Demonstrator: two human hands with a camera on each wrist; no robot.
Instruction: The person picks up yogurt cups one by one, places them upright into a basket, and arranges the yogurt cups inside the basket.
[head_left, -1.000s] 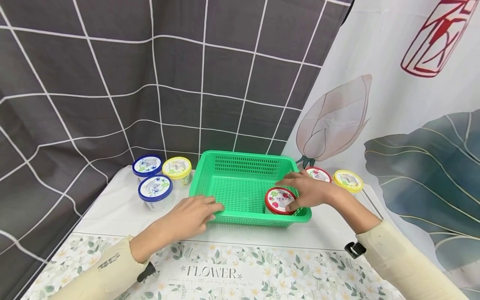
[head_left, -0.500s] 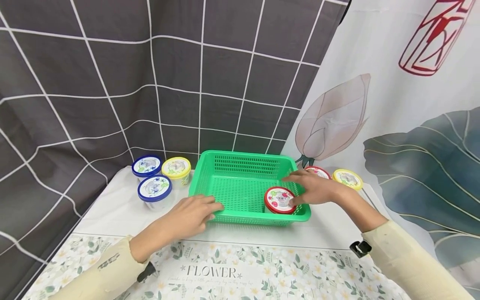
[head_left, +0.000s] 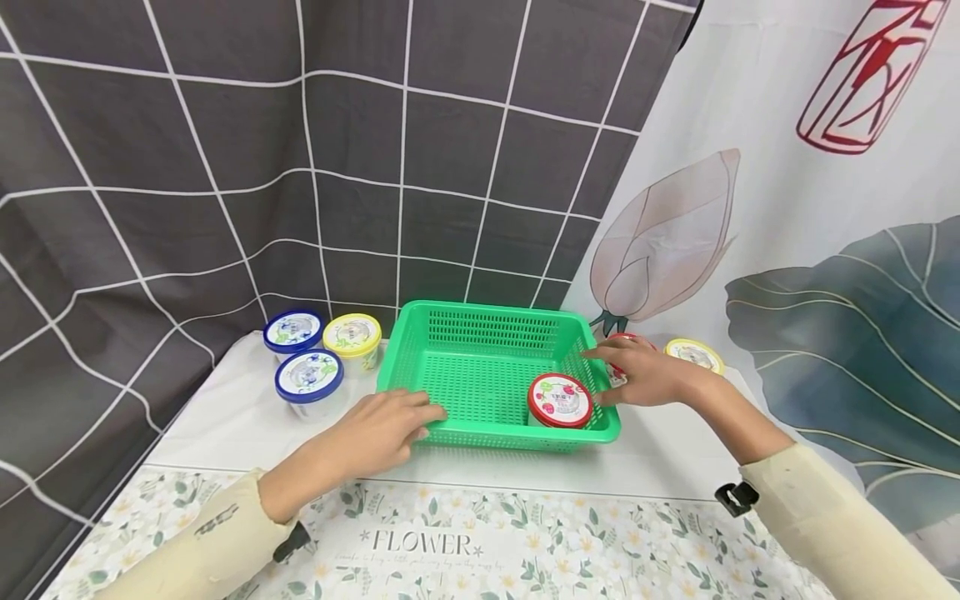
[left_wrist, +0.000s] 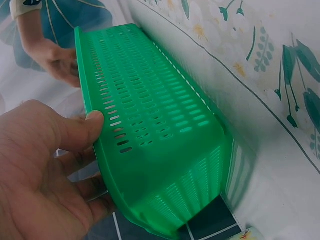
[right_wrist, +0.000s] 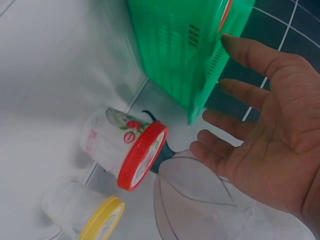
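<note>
A green plastic basket stands in the middle of the table in the head view. My left hand grips its near left rim; in the left wrist view the thumb lies on the outer wall and the fingers go over the rim. One red-lidded tub sits upright inside, at the near right corner. Over the right rim hovers my right hand, fingers spread and holding nothing. Beyond that rim a second red-lidded tub stands outside the basket, partly hidden by the right hand in the head view.
A yellow-lidded tub stands at the far right. Left of the basket are two blue-lidded tubs and another yellow-lidded tub. A dark gridded curtain hangs behind. The table's near part has a floral cloth.
My right hand has let go of the red-lidded tub in the basket and moved right, over the rim. That tub stays in place. The left hand has not moved.
</note>
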